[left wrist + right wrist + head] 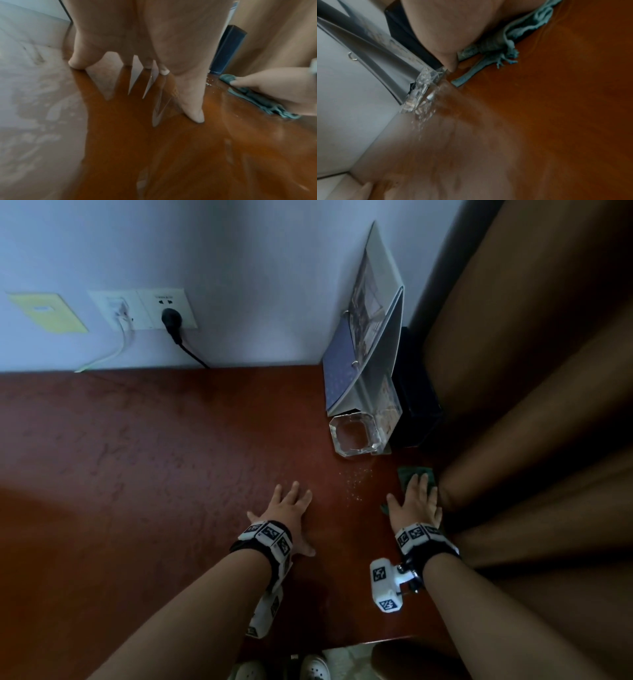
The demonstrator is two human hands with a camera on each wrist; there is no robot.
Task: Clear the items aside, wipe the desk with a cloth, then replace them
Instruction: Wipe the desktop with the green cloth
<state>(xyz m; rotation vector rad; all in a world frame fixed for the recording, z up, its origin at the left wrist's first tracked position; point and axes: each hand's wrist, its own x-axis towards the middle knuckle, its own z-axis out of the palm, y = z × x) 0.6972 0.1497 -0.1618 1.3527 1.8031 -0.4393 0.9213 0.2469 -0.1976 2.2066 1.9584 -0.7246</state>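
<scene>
A pale wall [239, 268] backs a reddish-brown desk [137, 474] that fills the middle of the head view, with brown curtain folds [531, 371] down the right side. On the wall at upper left sit a socket plate [144, 309] with a black plug [171, 320] and a yellow card [48, 311].

Both forearms reach up from the bottom edge, palms down. The left hand [287, 515] lies flat on the bare desk at lower centre, fingers straight and spread apart, thumb out to the side; the left wrist view shows the fingertips [77, 65] touching the glossy wood. The right hand [416, 505] rests flat at lower right, close to the curtain, its fingers straight and pressing a green cloth [407, 474] against the desk. The cloth's corners show beyond the fingertips and by the thumb.

Above the right hand stand a clear glass ashtray [356, 436], an open ring binder [366, 354] leaning on the wall, and a dark box [418, 405] behind them. Small white crumbs [356, 484] speckle the wood between the hands.
</scene>
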